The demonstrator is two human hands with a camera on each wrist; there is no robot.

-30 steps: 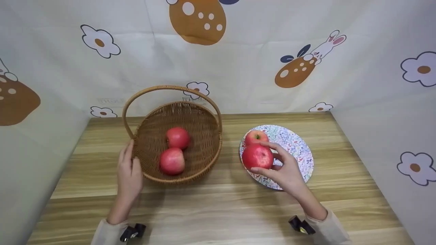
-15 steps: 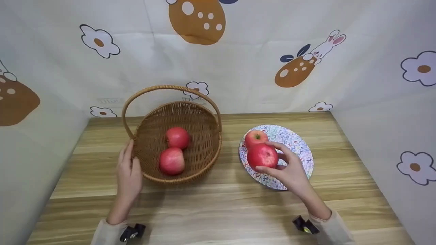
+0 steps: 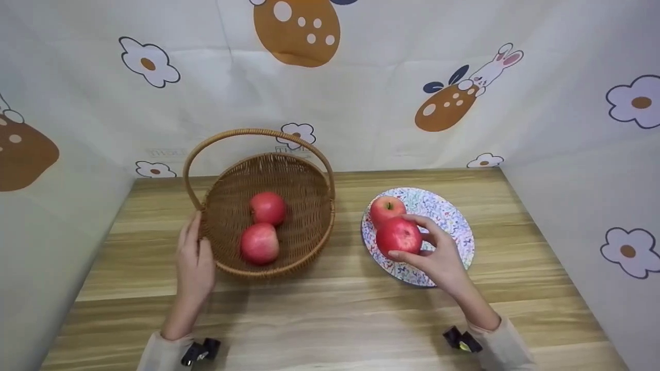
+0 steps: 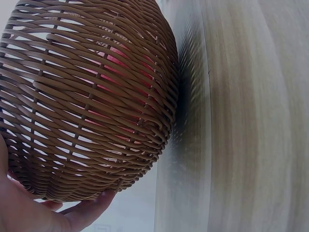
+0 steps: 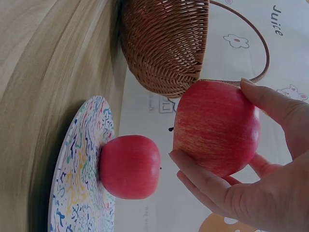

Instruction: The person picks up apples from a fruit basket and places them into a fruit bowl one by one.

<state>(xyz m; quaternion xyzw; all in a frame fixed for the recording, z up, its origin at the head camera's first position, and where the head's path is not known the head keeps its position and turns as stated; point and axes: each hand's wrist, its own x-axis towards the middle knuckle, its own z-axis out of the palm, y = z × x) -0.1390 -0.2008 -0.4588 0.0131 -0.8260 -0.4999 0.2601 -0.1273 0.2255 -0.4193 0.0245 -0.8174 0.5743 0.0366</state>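
Note:
My right hand (image 3: pixel 441 263) holds a red apple (image 3: pixel 398 237) between thumb and fingers, raised over the speckled plate (image 3: pixel 454 226). In the right wrist view this apple (image 5: pixel 217 128) is apart from the other apple (image 5: pixel 129 166), which sits on the plate. From the head that second apple (image 3: pixel 385 207) shows its stem, partly covered by the held one. My left hand (image 3: pixel 196 263) grips the wicker basket (image 3: pixel 304 206) at its left side, near the foot of the handle; its fingers (image 4: pixel 94 208) lie against the outer weave. Inside the basket are two apples, one behind (image 3: pixel 268 208) and one in front (image 3: pixel 260 243).
The tall arched handle (image 3: pixel 258 132) rises over the basket. Both basket and plate stand on a wood-grain table (image 3: pixel 330 319), with a strip of table between them. Printed cloth (image 3: pixel 361 103) hangs close behind and along both sides.
The right hand has shifted slightly to the right with the apple, mostly in the first half second. My left hand, the basket and the other apples stay where they were.

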